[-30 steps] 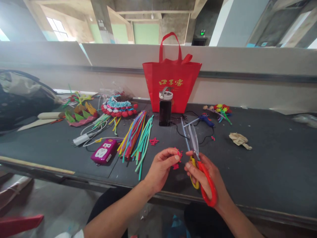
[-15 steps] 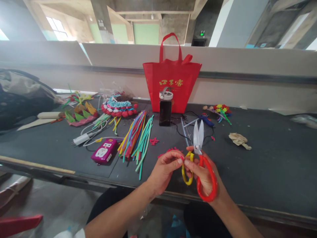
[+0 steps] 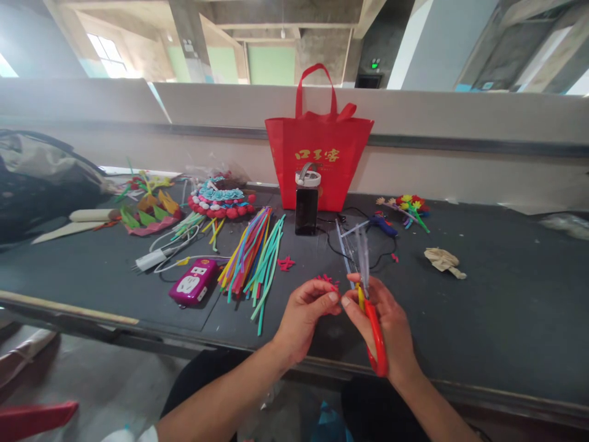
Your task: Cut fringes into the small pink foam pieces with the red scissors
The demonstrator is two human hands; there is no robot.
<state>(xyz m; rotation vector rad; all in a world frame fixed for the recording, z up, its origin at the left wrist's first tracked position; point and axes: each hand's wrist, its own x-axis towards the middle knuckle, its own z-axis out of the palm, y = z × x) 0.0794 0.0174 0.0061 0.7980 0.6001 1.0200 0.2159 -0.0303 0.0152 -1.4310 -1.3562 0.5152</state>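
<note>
My left hand [image 3: 306, 316] has its thumb and fingertips pinched on a small red piece [image 3: 335, 292], apparently of pipe cleaner, mostly covered by the fingers. Close beside it, my right hand [image 3: 391, 325] is closed around scissors [image 3: 379, 344] with one red and one yellow handle. Their blades point up and away and look smeared by motion. Just beyond the left fingers lies a heap of short red pieces [image 3: 326, 280], partly hidden by the hand. Another small group of red pieces [image 3: 286, 264] rests farther left, next to a bundle of coloured pipe cleaners [image 3: 251, 255].
A purple power socket [image 3: 196, 282] with cables is on the left. Behind stand a phone [image 3: 306, 212], a lidded bottle [image 3: 308, 178] and a red bag [image 3: 322, 138]. A blue glue gun [image 3: 384, 224], craft flowers [image 3: 413, 209] and crumpled paper [image 3: 444, 260] lie right.
My right hand has turned the scissors, so the blades appear edge-on and the yellow handle is mostly hidden. The left hand keeps its pinch in nearly the same place.
</note>
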